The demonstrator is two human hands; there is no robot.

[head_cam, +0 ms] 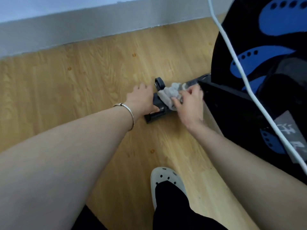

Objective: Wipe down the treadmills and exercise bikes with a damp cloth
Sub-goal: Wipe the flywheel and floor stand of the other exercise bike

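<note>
Nearest, below both hands, a white perforated shoe (pixel 163 178) stands on the wooden floor (pixel 83 72). Further out, the left hand (pixel 142 99), a thin bracelet (pixel 128 113) on its wrist, curls over the end of the black base bar (pixel 157 114), thumb on its near side. Just right of it, the right hand (pixel 189 105) pinches a crumpled grey cloth (pixel 171 93) and presses it on the bar. A small wheel (pixel 160 82) sits just beyond the left fingers. The exercise bike (pixel 240 30) rises right of the right hand, crossed by a white cable (pixel 232 52).
</note>
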